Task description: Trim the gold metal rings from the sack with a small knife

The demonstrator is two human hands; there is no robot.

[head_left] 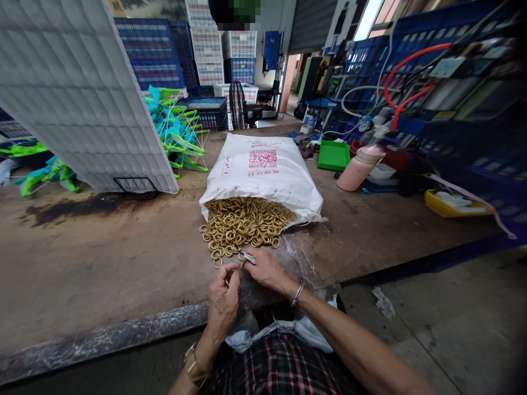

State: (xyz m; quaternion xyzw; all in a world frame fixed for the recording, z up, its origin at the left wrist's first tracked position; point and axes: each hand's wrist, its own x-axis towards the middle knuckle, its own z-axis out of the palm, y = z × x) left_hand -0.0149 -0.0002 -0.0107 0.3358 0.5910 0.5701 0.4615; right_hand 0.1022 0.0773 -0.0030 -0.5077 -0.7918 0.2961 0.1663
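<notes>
A white sack (263, 170) lies on the worn wooden table (102, 263), its mouth toward me, spilling a heap of brass rings (242, 222). Just in front of the heap my left hand (223, 296) is closed in a pinch on a brass ring. My right hand (265, 269) meets it from the right, fingers closed on a small pale strip (248, 258) at the same spot. Both hands work close together over a crinkled clear plastic sheet (296, 258) at the table's near edge. A plastic bag rests on my lap (263, 332).
A white gridded panel (82, 88) leans at the left. Teal and green plastic pieces (179, 131) are piled behind it. A fan (237, 104), green tray (333, 155), pink bottle (360, 167), yellow tray (453, 203) and hoses crowd the right. Stacked crates stand at the back.
</notes>
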